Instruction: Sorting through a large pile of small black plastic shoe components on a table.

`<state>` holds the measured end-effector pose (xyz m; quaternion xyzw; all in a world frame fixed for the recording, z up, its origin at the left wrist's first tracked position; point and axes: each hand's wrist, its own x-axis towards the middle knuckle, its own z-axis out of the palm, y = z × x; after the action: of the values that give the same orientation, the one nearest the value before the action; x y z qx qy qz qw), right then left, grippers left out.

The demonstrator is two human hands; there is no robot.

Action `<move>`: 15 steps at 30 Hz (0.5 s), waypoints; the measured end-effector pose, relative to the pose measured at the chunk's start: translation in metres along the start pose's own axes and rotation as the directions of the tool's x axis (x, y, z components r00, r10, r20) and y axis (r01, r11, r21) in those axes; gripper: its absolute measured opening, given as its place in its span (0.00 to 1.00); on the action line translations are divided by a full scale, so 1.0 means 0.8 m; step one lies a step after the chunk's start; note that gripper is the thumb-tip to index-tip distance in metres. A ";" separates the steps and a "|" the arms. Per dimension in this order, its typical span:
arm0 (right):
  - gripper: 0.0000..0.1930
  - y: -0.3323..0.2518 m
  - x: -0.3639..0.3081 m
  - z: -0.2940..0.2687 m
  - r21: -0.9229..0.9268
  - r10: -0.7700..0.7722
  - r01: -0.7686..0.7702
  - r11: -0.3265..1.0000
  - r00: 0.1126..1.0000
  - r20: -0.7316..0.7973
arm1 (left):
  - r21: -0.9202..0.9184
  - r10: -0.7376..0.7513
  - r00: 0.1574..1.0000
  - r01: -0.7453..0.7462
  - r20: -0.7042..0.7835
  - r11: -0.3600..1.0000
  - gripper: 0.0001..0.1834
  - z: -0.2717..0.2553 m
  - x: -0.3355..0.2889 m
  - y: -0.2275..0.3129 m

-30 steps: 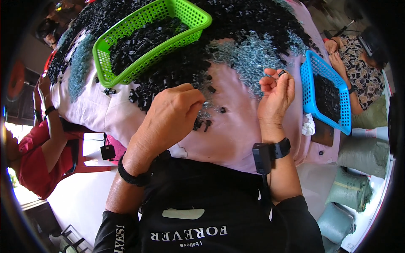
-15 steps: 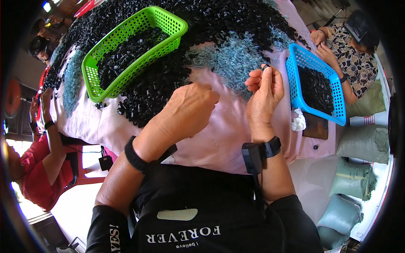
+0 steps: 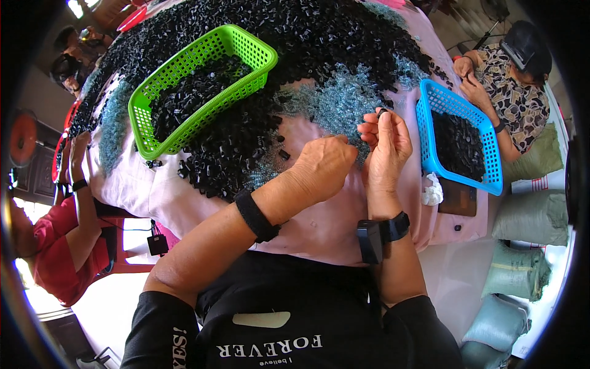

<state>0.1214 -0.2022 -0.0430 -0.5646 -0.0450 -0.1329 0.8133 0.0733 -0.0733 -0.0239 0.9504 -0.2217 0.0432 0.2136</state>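
In my right hand (image 3: 388, 150), palm turned up, a small black plastic piece (image 3: 382, 112) is pinched between thumb and fingertips. My left hand (image 3: 326, 165) is closed with its back toward me, its fingertips close beside my right hand's curled fingers. What the left fingers hold, if anything, is hidden. Beyond both hands lies a heap of small clear bluish plastic pieces (image 3: 345, 98). A green basket (image 3: 206, 101) of black pieces stands beyond my left forearm, among loose black pieces (image 3: 227, 147). To the right of my right hand is a blue basket (image 3: 426, 138), also holding black pieces.
Pink cloth (image 3: 295, 230) covers the table. A crumpled white tissue (image 3: 432, 190) and a dark flat object (image 3: 458, 198) lie by the blue basket. One person (image 3: 513, 92) works at the right, another in red (image 3: 64, 246) at the left. Several filled sacks (image 3: 531, 218) line the right side.
My left hand has moved right, up close to my right hand, uncovering more loose pieces behind it. The right hand keeps its pinch on the black piece. The whole view has shifted slightly.
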 end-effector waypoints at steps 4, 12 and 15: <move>0.10 0.005 0.000 -0.002 -0.020 -0.008 0.009 1.000 0.996 0.086 | 0.047 0.001 0.999 0.001 -0.033 0.999 0.06 0.005 -0.008 -0.004; 0.10 0.010 -0.018 0.014 -0.051 0.146 -0.136 0.989 0.932 0.331 | -0.295 -0.211 0.920 0.112 -0.330 0.949 0.06 -0.047 -0.032 -0.027; 0.11 0.016 -0.023 0.013 -0.096 0.230 -0.209 0.973 0.865 0.445 | -0.328 -0.240 0.861 0.091 -0.449 0.940 0.06 -0.064 -0.039 -0.032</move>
<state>0.1081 -0.1857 -0.0548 -0.5995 -0.1659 0.0951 0.7772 0.0569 -0.0183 0.0068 0.8822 -0.0821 0.2264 0.4046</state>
